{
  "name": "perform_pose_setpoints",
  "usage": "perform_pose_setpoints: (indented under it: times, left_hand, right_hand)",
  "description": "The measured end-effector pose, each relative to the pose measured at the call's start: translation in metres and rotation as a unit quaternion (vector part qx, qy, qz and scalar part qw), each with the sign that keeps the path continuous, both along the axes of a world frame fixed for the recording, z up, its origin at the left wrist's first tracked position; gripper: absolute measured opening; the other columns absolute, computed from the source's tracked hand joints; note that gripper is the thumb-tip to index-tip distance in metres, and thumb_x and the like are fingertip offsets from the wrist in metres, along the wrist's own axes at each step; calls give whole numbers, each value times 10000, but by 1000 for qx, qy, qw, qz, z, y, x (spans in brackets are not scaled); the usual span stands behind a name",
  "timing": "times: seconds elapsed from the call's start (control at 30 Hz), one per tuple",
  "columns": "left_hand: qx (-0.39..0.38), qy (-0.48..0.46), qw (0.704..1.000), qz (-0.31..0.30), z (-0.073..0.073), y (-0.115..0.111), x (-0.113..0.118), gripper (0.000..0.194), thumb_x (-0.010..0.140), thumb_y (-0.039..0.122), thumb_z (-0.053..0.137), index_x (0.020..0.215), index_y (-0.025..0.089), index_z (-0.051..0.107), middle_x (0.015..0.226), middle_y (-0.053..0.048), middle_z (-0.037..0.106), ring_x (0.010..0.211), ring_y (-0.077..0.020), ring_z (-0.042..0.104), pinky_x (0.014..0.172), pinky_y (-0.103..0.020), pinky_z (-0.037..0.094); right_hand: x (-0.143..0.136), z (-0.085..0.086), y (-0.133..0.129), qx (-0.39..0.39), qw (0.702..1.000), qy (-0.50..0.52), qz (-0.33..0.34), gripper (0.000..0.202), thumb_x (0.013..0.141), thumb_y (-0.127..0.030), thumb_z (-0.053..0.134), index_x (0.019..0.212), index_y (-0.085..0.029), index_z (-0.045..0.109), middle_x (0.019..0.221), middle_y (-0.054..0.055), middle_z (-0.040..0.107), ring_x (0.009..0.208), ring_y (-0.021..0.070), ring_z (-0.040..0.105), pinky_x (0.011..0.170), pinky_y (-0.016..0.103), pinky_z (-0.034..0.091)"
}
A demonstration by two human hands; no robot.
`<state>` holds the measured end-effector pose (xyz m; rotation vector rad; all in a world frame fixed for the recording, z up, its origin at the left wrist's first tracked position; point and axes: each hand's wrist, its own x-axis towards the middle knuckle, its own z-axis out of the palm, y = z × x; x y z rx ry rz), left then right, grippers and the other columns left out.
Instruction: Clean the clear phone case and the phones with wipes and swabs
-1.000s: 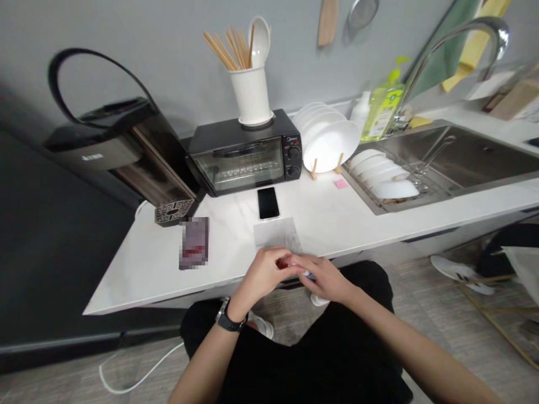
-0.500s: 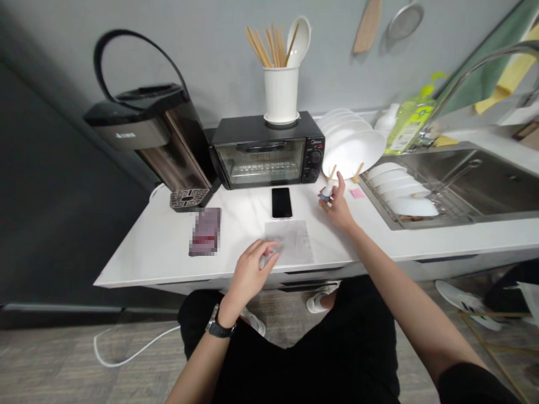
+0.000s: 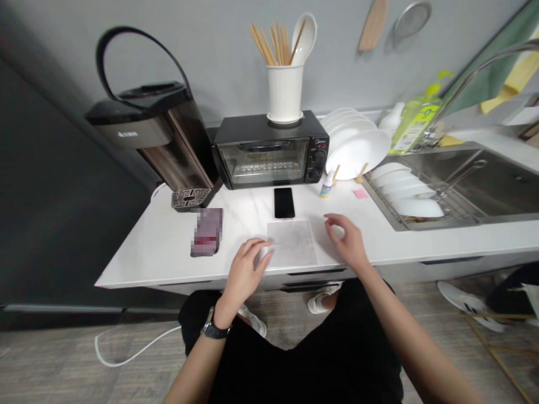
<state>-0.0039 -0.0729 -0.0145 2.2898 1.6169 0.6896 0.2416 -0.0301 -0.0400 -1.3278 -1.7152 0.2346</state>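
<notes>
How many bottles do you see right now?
3: a small bottle on the counter, just in front of the plates; a green soap bottle near the sink's back-left corner; and a white bottle just left of it. More may be hidden.

A thin, greyish, see-through sheet (image 3: 293, 242) lies flat between the two hands, its left edge right by the left hand's (image 3: 245, 267) fingertips; from here I can't tell whether they touch. Just past the right hand (image 3: 347, 242), clear of its fingers, a small white bottle (image 3: 327, 186) with a blue-and-yellow label stands upright.
</notes>
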Motion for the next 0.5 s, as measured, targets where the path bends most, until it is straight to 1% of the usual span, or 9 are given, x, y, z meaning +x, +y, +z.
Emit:
perform_pose_setpoints:
  times: [0.03, 0.1, 0.13, 0.2, 0.27, 0.33, 0.4, 0.43, 0.5]
  left_hand:
    - [10, 16, 1000, 7, 0, 7, 4, 280, 774, 313, 238, 1026, 363, 349, 1031, 24, 441, 978, -136, 383, 866, -293, 308]
    - [25, 63, 997, 29, -1, 27, 15, 316, 769, 371, 225, 1063, 309, 325, 1049, -2, 430, 968, -144, 387, 850, -288, 306]
    - [28, 91, 994, 52, -2, 40, 22, 359, 763, 408, 209, 1075, 267, 318, 1023, -25, 446, 936, -155, 409, 825, -296, 317]
    - [30, 106, 991, 73, -7, 69, 39, 474, 748, 461, 173, 1072, 154, 332, 988, -105, 456, 906, -210, 421, 773, -352, 322]
    - [25, 126, 986, 102, -13, 98, 56, 606, 708, 535, 162, 997, 53, 388, 932, -188, 460, 878, -279, 420, 698, -403, 325]
    - [26, 135, 985, 104, -18, 123, 70, 683, 666, 582, 206, 960, -4, 396, 933, -242, 437, 877, -321, 401, 669, -427, 314]
    - [29, 141, 985, 92, -21, 140, 77, 715, 635, 598, 268, 957, -30, 382, 952, -268, 414, 894, -341, 374, 667, -443, 298]
    - [30, 144, 986, 80, -20, 146, 78, 714, 620, 597, 307, 950, -32, 382, 955, -270, 411, 904, -341, 362, 671, -444, 292]
    - [30, 149, 988, 40, -17, 154, 73, 678, 591, 574, 395, 933, -12, 390, 946, -244, 433, 905, -309, 362, 675, -414, 299]
  right_hand:
    - [-6, -3, -9, -30, 998, -29, 46, 228, 708, -248, 392, 925, -295, 445, 904, 31, 491, 824, 186, 469, 712, 336, 384]
    - [-14, -7, -19, -61, 993, -62, 76, 200, 711, -248, 394, 874, -328, 478, 890, 12, 504, 821, 189, 474, 722, 339, 385]
    - [-17, -7, -21, -67, 992, -72, 76, 197, 714, -247, 392, 864, -334, 485, 888, 7, 507, 826, 192, 473, 732, 345, 381]
    - [-18, -7, -21, -68, 992, -81, 64, 202, 719, -242, 384, 866, -333, 488, 887, 6, 510, 842, 197, 465, 748, 354, 372]
    - [-16, -5, -20, -67, 993, -81, 55, 207, 722, -239, 379, 875, -327, 487, 892, 7, 510, 852, 199, 458, 757, 359, 367]
    - [-12, -5, -19, -64, 994, -73, 47, 208, 724, -238, 374, 876, -322, 490, 889, 8, 513, 848, 200, 459, 760, 360, 365]
    - [-9, -5, -20, -62, 996, -55, 40, 203, 725, -243, 371, 862, -326, 496, 877, 6, 518, 837, 201, 464, 754, 364, 367]
    - [-7, -5, -20, -62, 997, -41, 38, 199, 724, -247, 372, 851, -334, 499, 868, 3, 521, 828, 202, 468, 747, 369, 370]
    - [-6, -5, -21, -65, 997, -5, 40, 188, 719, -259, 381, 827, -357, 499, 851, -8, 524, 809, 205, 473, 732, 384, 372]
